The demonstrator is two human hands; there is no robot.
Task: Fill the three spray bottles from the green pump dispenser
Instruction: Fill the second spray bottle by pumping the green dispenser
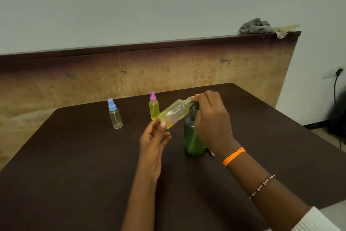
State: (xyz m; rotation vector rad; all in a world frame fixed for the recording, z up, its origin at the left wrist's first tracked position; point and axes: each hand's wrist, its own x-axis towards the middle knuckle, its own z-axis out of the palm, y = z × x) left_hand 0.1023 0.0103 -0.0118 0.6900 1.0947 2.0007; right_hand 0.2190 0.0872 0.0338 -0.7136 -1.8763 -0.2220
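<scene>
My left hand [154, 138] holds an uncapped yellow spray bottle [173, 113] by its base, tilted so that its threaded neck points up and right. That neck meets the dark pump head of the green pump dispenser [192, 140], which stands on the dark table [74, 165]. My right hand [211, 118] covers and grips the pump head. A yellow bottle with a pink spray cap [153, 106] stands upright just behind. Further left stands a clear bottle with a blue spray cap [114, 113].
A wooden board [168, 66] stands along the table's far edge, with crumpled grey cloth [256, 26] on its top right end. A small white object [211, 153] lies right of the dispenser's base. At far right are a wall socket with a black cable [337, 75] and a dark blurred shape.
</scene>
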